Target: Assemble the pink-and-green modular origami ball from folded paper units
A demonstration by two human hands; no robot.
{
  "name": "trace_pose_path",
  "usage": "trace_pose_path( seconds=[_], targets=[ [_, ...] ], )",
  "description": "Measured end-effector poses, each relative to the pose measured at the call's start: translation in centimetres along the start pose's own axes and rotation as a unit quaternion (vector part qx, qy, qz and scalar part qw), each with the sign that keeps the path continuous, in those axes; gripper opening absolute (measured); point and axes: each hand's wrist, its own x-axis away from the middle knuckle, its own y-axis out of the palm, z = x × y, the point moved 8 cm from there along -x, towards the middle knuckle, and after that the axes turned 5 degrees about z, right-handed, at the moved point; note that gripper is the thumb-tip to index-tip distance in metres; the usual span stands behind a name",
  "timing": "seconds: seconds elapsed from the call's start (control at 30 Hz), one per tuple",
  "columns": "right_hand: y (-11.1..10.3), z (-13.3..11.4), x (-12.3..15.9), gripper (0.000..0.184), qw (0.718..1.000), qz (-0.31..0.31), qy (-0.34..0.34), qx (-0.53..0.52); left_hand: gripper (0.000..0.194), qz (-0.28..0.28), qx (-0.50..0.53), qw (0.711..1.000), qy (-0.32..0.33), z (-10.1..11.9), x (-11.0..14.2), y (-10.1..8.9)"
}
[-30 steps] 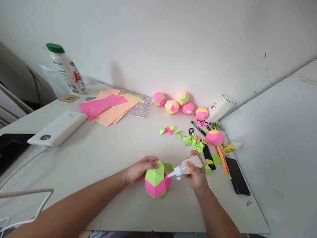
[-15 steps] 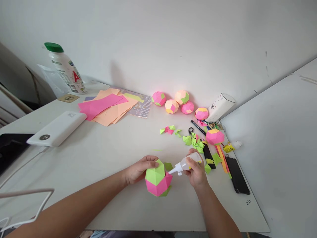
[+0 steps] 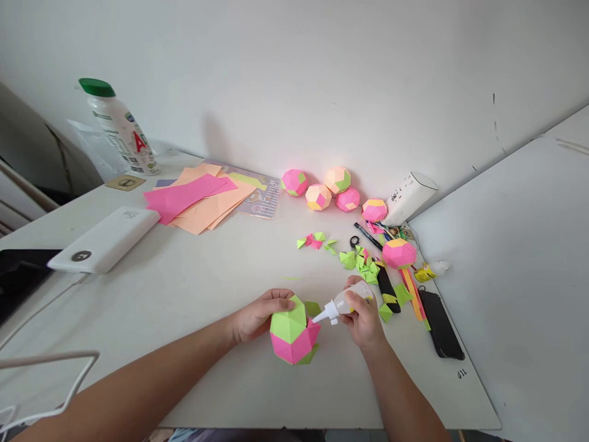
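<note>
A faceted paper ball (image 3: 293,334) of lime-green and pink panels is held near the table's front edge, its right side open with loose flaps. My left hand (image 3: 261,314) is closed on its upper left, thumb lying over the green panel. My right hand (image 3: 365,319) grips a translucent glue bottle (image 3: 346,302) with a white nozzle, tilted down to the left. The nozzle tip meets or nearly meets a pink flap on the ball's right edge; contact is too fine to tell. The fingers behind the ball are hidden.
Small folded green paper pieces (image 3: 361,263) lie beyond my right hand, beside a black-and-yellow cutter (image 3: 387,287) and a phone (image 3: 442,323). Several finished paper balls (image 3: 318,197) stand along the wall. Paper sheets (image 3: 202,197), a power bank (image 3: 105,239) and a bottle (image 3: 120,132) are at left.
Almost nothing differs. Both hands, the ball and the glue bottle keep their places, with the nozzle still at the pink flap; the view has shifted very slightly.
</note>
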Motion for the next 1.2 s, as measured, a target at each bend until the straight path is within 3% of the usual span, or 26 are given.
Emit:
trace_pose_path(
  seconds=[0.37,0.5,0.73,1.2],
  targets=[
    [0.4,0.7,0.1,0.032,0.999,-0.023,0.03,-0.024,0.026,-0.005,-0.002,1.0,-0.001,0.0,0.1,0.1],
    [0.0,0.6,0.2,0.033,0.999,-0.001,0.044,-0.014,0.026,0.0,-0.005,1.0,-0.004,0.0,0.1,0.0],
    [-0.7,0.0,0.1,0.029,1.0,0.01,0.029,0.007,0.029,0.003,0.007,1.0,-0.002,-0.1,0.0,-0.1],
    [0.5,-0.1,0.5,0.026,1.0,-0.019,0.014,0.001,0.028,-0.007,0.011,1.0,-0.003,0.0,-0.1,0.1]
  ],
)
